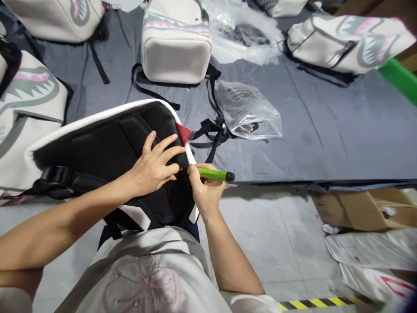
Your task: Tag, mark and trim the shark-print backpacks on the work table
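A backpack point(97, 143) lies with its black padded back side up, its white edge showing around it, partly on the table and partly against my body. My left hand point(156, 165) rests flat on the black panel with its fingers spread. Gripped in my right hand point(208, 191) is a green marker pen point(213, 174) with a black end. Its tip points left at the backpack's edge, close to my left fingertips; whether it touches is too small to tell. A red triangular tab point(184, 132) with a black strap sits at the pack's corner.
More white backpacks with shark-mouth prints stand around the grey-covered table point(309, 143), one white backpack point(177, 56) straight ahead. A clear plastic bag point(249, 111) lies beside the straps. Below right, a cardboard box point(352, 211) stands on the floor near yellow-black tape point(312, 303).
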Tool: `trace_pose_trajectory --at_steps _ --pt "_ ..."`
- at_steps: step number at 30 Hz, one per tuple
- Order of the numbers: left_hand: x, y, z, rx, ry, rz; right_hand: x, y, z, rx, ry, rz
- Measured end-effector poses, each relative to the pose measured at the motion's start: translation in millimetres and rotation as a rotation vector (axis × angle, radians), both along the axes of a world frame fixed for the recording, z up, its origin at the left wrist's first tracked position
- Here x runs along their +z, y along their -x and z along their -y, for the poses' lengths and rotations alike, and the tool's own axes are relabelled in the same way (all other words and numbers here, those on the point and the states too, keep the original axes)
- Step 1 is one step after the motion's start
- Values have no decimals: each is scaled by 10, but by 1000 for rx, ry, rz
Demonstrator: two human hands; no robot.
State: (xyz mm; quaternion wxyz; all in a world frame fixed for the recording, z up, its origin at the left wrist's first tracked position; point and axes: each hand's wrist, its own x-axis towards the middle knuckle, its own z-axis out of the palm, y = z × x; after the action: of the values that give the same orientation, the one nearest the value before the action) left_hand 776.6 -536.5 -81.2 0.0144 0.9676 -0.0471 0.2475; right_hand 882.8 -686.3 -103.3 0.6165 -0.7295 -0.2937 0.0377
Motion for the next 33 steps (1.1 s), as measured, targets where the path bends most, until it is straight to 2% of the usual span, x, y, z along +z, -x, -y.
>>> trace_pose_trajectory --at_steps 7,22,33 --pt "-37 -2 -18 -6 26 14 29 28 -53 -4 -11 -33" --pt "-139 -4 -22 -7 -33 113 18 -38 -88 -36 105 32" --pt "-163 -7 -23 -3 -53 116 58 -85 -113 9 137 0"
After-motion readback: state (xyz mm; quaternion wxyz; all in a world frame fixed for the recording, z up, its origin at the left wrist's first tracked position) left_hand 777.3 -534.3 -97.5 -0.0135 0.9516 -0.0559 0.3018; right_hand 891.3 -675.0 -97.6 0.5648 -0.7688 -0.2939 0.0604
